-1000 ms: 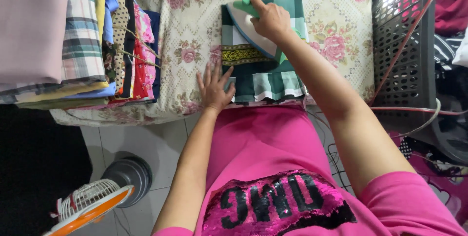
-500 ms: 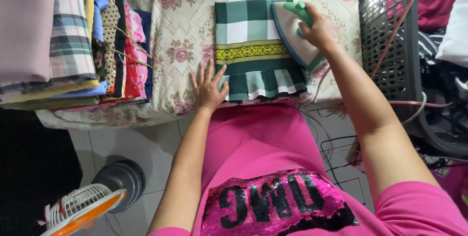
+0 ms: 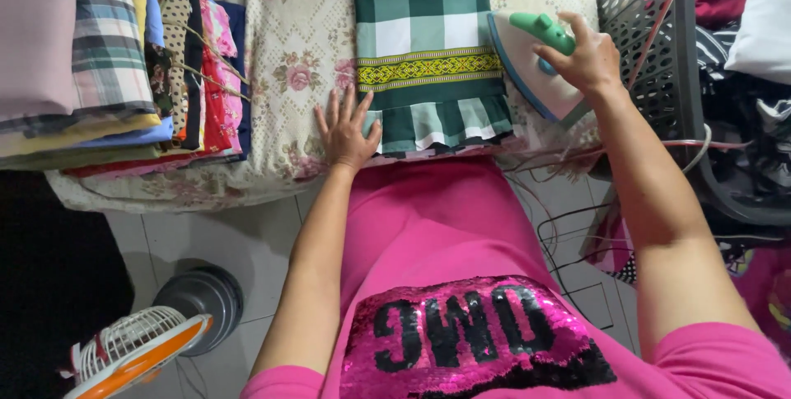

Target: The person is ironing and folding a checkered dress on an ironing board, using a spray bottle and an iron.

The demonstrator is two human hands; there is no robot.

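Since the earlier frames the iron (image 3: 535, 65) has travelled off the green checked cloth (image 3: 428, 61) to its right edge, where it now sits tipped up on its side with the soleplate facing the cloth, just beside the dark plastic basket (image 3: 651, 44). Leaning there, it keeps the hot face off both the fabric and the floral board cover (image 3: 297, 53).

Seen from the head camera, the right hand (image 3: 581, 57) is closed around the iron's green handle, fingers wrapped over the top, so the iron is steadied rather than let go. The left hand (image 3: 346, 131) lies flat and open, fingers spread, on the board cover at the cloth's lower left corner, fingertips touching the pleated hem; it appears placed to pin the folded piece so it does not slide. The cloth itself rests folded into a neat rectangle in the middle of the board, yellow patterned band across it.

A stack of folded clothes (image 3: 124, 61) lies at the board's left end, well apart from the iron. On the tiled floor below stands a small fan (image 3: 140, 345), and cords (image 3: 568, 226) trail down at the right.
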